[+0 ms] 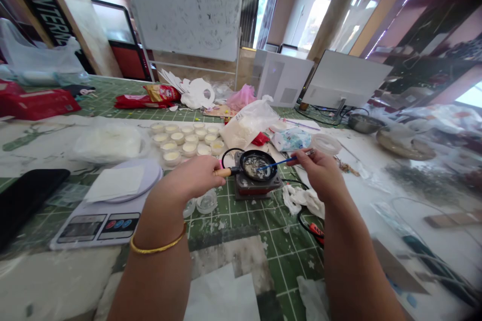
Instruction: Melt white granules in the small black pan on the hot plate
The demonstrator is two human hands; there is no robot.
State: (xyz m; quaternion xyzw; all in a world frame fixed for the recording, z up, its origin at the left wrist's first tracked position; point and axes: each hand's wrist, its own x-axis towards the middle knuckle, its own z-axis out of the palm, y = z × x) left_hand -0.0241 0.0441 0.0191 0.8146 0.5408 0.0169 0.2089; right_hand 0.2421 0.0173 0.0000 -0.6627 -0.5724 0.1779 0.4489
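Note:
A small black frying pan point(246, 156) sits on a compact hot plate point(253, 193) at the middle of the table. Pale flakes and some liquid lie in the pan. My left hand point(196, 176) is closed around the pan's wooden handle point(224, 172). From the right, my right hand point(315, 166) pinches a thin blue stick point(279, 163), its tip down among the flakes. What kind of tool the stick is, I cannot tell. Near my left hand stand clear plastic cups point(207, 201). Crumpled white tissue point(301, 199) lies below my right hand.
Several small cups of pale wax-like filling point(189, 148) stand behind the pan, beside a bag of white flakes point(246, 125). A kitchen scale point(109, 210) with paper on it is at left, a black phone-like slab point(32, 200) beyond. Cables and a red plug point(316, 230) lie at right.

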